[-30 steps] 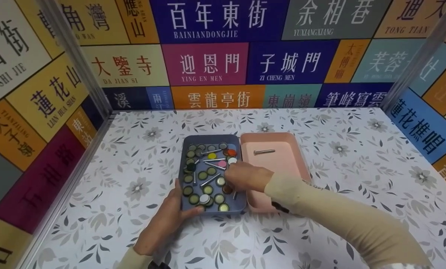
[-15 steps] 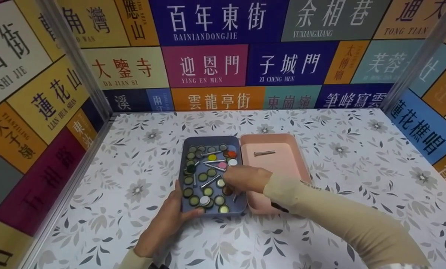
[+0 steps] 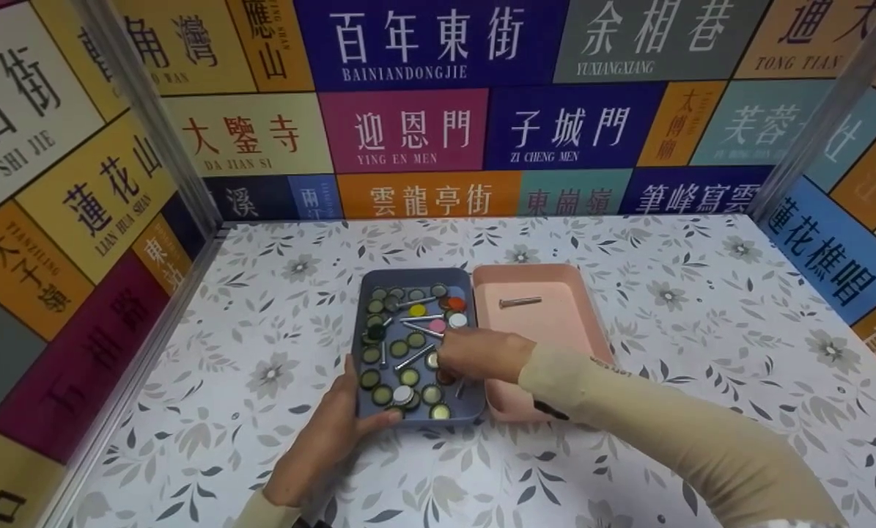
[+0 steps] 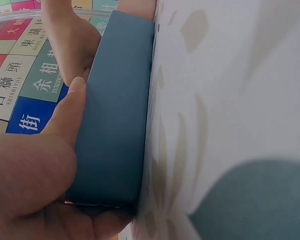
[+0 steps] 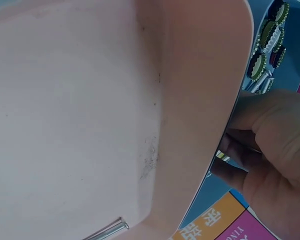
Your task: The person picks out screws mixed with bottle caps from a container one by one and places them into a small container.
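Note:
A blue tray (image 3: 421,419) holds several bottle caps (image 3: 408,377), mostly showing their hollow undersides, and several silver screws (image 3: 414,356) scattered among them. My left hand (image 3: 329,419) grips its near left corner, thumb on the near rim and fingers along the left side; the left wrist view shows this thumb (image 4: 70,107) against the tray wall. My right hand (image 3: 485,353) reaches down into the tray's right side with bent fingers. Their tips are hidden, so whether they pinch anything is unclear. One screw (image 3: 459,389) lies just below that hand.
A pink tray (image 3: 536,273) stands close against the blue one's right side, under my right wrist. It has one screw (image 3: 520,301) in its far part. Both rest on a flower-patterned table (image 3: 665,308), with sign-covered panels (image 3: 408,125) behind and at the sides.
My right hand has shifted very slightly within the blue tray, around the same spot. My left hand keeps its hold on the corner, and the screw in the pink tray lies as before.

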Tool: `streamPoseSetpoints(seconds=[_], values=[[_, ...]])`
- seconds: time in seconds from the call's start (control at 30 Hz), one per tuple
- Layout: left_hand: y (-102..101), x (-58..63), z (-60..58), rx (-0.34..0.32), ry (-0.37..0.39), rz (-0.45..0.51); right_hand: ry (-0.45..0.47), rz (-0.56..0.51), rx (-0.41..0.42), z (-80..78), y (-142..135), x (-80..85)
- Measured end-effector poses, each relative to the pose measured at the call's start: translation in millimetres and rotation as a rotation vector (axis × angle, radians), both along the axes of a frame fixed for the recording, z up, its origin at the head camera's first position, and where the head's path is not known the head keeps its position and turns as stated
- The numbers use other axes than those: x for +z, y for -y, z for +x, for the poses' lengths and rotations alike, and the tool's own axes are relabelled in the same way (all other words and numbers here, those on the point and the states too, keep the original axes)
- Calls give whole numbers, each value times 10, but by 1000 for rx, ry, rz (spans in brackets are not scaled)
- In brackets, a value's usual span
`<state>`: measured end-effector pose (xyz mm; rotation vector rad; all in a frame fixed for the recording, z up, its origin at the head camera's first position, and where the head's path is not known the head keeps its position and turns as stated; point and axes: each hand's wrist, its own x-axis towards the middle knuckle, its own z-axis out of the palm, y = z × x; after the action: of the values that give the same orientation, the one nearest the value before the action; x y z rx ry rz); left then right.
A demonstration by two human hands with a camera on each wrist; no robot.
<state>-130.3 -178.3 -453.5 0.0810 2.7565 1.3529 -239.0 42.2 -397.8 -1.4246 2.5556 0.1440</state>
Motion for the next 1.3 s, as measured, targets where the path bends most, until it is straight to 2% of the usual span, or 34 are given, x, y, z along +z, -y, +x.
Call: streamPoseSetpoints(seconds=[0.13,0.27,0.47,0.57,0.8,1.17,1.3], values=[[10,-23,21,-25,-41,33,-65,25,66,17,-11,-5],[10,-38,30,-28,-39,63,-115,60,105,25,-22,2],[13,-42,26,-21,-30,69,-104,113,70,15,-40,10],[7,-36,19,-11,-14,54,-95,58,73,8,-77,7],[-14,1,4,18,59,1,-130,-177,143,-9,-195,-8],[-11,-10,-22,21,65,12,-88,-206,59,-59,-310,40],[-11,-12,-31,20,66,34,-147,-216,39,-90,-357,63]])
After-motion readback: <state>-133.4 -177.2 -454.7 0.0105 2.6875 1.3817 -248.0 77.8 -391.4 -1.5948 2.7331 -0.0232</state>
